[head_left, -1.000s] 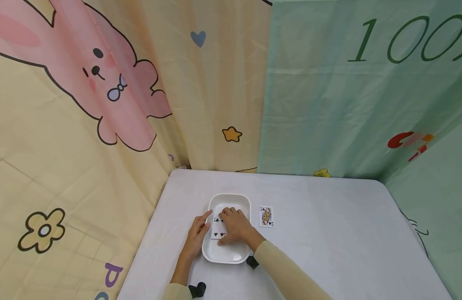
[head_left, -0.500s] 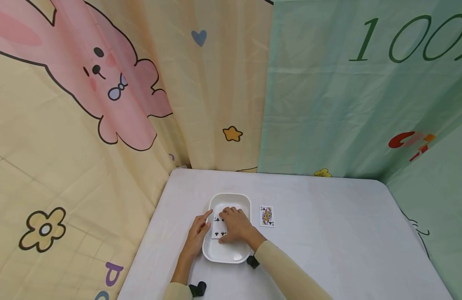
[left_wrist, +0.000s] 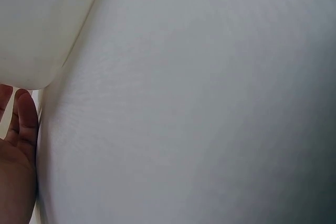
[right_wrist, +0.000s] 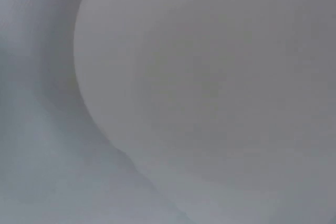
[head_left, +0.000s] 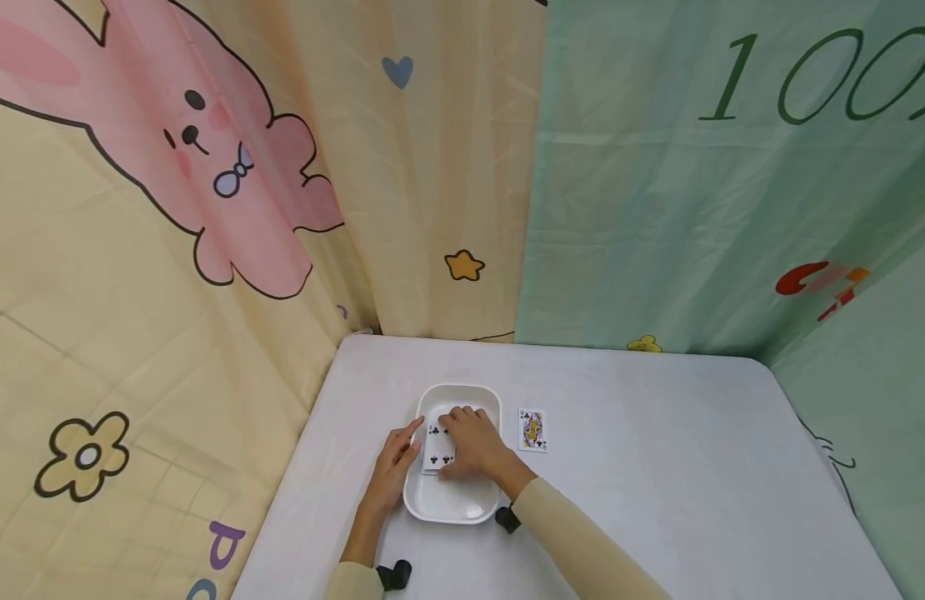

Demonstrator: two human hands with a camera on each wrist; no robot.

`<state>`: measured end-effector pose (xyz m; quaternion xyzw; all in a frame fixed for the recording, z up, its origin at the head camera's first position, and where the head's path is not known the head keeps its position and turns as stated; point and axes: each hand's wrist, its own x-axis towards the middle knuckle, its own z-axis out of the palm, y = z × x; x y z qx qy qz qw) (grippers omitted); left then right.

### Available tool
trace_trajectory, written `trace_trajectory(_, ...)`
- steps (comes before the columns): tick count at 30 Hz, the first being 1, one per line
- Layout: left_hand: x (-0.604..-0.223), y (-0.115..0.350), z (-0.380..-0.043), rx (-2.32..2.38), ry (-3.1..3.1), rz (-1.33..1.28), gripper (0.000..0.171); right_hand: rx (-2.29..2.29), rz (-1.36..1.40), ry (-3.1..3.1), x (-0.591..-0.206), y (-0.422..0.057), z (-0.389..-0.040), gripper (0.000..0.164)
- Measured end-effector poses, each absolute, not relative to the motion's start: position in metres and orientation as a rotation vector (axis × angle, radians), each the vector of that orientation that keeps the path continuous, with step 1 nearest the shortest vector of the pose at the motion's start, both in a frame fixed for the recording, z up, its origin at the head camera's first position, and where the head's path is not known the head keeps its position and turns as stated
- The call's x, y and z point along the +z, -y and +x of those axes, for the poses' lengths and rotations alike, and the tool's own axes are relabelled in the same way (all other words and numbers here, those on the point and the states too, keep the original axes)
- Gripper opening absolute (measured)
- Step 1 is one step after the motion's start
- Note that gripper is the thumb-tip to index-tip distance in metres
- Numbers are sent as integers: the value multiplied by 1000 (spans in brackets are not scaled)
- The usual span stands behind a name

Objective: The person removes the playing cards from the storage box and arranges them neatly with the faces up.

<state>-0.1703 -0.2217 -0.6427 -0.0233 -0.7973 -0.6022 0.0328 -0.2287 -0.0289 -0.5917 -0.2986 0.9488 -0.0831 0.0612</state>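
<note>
A white tray (head_left: 451,510) stands on the table with a playing card (head_left: 437,458) inside it, face up and marked with black clubs. My right hand (head_left: 473,442) reaches over the card and covers its right part, fingers bent at the far edge and thumb at the near edge, pinching it. A thin white edge shows just below the card's near side. At the tray's left rim rests my left hand (head_left: 391,462), its fingers loosely extended. The left wrist view shows these fingers (left_wrist: 27,114) close under the tray's corner (left_wrist: 37,66). The right wrist view is filled by the blurred tray (right_wrist: 199,93).
To the right of the tray a queen of clubs card (head_left: 532,430) lies face up on the white table (head_left: 657,467). A yellow curtain (head_left: 402,192) and a green curtain (head_left: 657,208) close off the back. Black straps (head_left: 395,575) sit on the wrists.
The clubs card has shifted slightly away from the person within the tray, with the right hand on it. My left hand stays at the rim.
</note>
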Motion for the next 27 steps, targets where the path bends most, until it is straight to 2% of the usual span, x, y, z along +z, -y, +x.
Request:
trace_trajectory(20, -645, 217, -170, -1806, 2463, -9, 43, -300, -890, -2898, -568, -10, -227, 98)
trace_trajectory(27, -641, 216, -170, -1855, 2466, 39, 44, -419, -866, -2933, -556, -35, -238, 91)
